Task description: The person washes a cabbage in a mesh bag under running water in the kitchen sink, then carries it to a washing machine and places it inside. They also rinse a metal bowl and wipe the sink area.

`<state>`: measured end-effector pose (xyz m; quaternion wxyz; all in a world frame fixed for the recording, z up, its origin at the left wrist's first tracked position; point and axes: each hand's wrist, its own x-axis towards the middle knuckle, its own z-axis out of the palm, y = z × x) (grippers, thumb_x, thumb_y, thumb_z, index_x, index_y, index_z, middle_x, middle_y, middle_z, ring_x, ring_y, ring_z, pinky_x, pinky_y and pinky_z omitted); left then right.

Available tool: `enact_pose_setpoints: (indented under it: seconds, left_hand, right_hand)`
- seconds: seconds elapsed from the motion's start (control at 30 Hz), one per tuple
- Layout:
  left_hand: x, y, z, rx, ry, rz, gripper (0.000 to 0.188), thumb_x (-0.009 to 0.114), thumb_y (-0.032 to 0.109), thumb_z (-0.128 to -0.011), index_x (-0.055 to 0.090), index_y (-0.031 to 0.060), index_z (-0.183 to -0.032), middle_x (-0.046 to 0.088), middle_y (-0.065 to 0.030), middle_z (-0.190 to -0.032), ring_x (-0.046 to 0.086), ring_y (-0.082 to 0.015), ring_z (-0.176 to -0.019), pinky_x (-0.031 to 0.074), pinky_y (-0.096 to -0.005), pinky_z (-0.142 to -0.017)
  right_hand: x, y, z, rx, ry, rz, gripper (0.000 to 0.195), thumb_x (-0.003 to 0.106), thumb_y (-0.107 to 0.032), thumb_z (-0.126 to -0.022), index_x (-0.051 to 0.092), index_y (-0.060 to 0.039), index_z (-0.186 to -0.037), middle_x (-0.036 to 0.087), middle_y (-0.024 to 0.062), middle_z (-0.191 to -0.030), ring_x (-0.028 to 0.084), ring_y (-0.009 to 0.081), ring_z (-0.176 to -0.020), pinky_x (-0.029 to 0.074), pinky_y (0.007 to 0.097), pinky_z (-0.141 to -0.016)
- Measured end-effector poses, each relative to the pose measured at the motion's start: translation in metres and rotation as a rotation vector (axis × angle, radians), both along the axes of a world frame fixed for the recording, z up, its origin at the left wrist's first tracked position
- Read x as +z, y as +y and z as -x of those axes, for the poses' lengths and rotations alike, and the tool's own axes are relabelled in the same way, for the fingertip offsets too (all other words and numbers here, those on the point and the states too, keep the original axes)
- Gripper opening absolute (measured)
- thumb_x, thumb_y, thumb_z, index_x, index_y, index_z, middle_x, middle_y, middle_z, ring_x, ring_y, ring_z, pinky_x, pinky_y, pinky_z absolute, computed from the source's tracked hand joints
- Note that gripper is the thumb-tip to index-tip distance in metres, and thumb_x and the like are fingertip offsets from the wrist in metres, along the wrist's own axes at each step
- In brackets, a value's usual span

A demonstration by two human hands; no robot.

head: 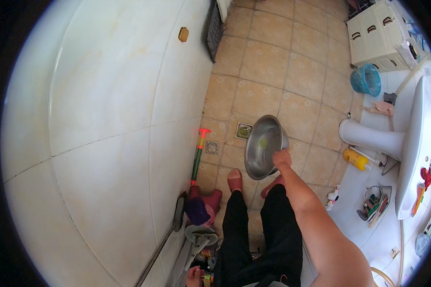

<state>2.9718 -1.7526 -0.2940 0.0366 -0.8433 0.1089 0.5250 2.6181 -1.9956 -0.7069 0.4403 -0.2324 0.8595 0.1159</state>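
Note:
My right hand (282, 158) grips the near right rim of a large grey metal basin (260, 154). The basin is tilted, its inside facing left, above the tiled floor in front of my feet. A small greenish patch shows on its inner wall. Just beyond its left edge is a square floor drain (243, 130) with something green in it. My left hand (195, 276) is low at the bottom edge, beside my left leg and close to a cluster of small items. Its fingers look partly curled, and whether they hold anything is unclear.
A toy-like pump tube (197, 161), a dark red stool (212, 199) with purple cloth and a long-handled brush (179, 211) line the left wall. To the right are a pedestal sink (371, 138), a yellow bottle (355, 159), a blue bin (366, 79) and a cream cabinet (375, 39).

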Motion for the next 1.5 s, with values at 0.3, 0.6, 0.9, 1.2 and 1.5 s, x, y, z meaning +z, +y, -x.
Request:
enact_pose_setpoints:
  seconds: [0.3,0.6,0.9,1.2,1.5]
  left_hand:
    - [-0.041,0.045,-0.04,-0.27,0.121,0.086,0.037,0.051,0.032,-0.091,0.052,0.0045,-0.115,0.061,-0.0128,-0.098,0.058,-0.0248,-0.088,0.047,-0.0352,-0.073]
    - [-0.05,0.011,-0.035,-0.051,0.127,0.235,0.027,0.051,0.026,-0.091,0.054,0.0051,-0.108,0.063,-0.0083,-0.086,0.063,-0.0186,-0.072,0.048,-0.0285,-0.062]
    - [0.035,-0.068,0.085,-0.309,0.318,0.449,0.046,0.055,0.045,-0.086,0.056,0.0044,-0.107,0.061,-0.006,-0.084,0.059,-0.0171,-0.074,0.05,-0.0326,-0.065]
    - [0.047,-0.157,0.161,-0.556,0.543,0.47,0.025,0.05,0.024,-0.091,0.053,0.0046,-0.107,0.062,-0.0071,-0.083,0.061,-0.0159,-0.067,0.046,-0.0266,-0.056]
    - [0.038,-0.222,0.202,-0.812,0.705,0.417,0.027,0.046,0.028,-0.093,0.053,0.0047,-0.105,0.063,-0.0081,-0.086,0.062,-0.0174,-0.067,0.047,-0.027,-0.053]
  right_hand:
    - [0.016,0.093,0.053,-0.06,0.144,0.243,0.044,0.052,-0.022,-0.082,0.04,0.0085,-0.11,0.062,0.0272,-0.09,0.06,0.0415,-0.089,0.047,0.0462,-0.079]
    - [0.105,0.179,0.088,-0.59,-0.008,0.261,0.034,0.056,-0.022,-0.081,0.053,0.0079,-0.097,0.062,0.0239,-0.079,0.064,0.0317,-0.06,0.051,0.0376,-0.047]
    - [0.29,0.203,0.132,-0.722,-0.17,0.289,0.032,0.053,-0.025,-0.083,0.058,0.0069,-0.085,0.06,0.0141,-0.063,0.059,0.025,-0.046,0.053,0.0382,-0.048]
    - [0.373,0.253,0.146,-1.214,-0.731,0.503,0.03,0.056,-0.027,-0.085,0.051,0.0016,-0.093,0.047,0.0098,-0.063,0.046,0.0177,-0.048,0.055,0.0466,-0.057]
    - [0.458,0.29,0.066,-1.462,-0.693,0.771,0.027,0.055,-0.025,-0.084,0.053,0.0027,-0.084,0.042,0.006,-0.05,0.039,0.0153,-0.037,0.055,0.0444,-0.058]
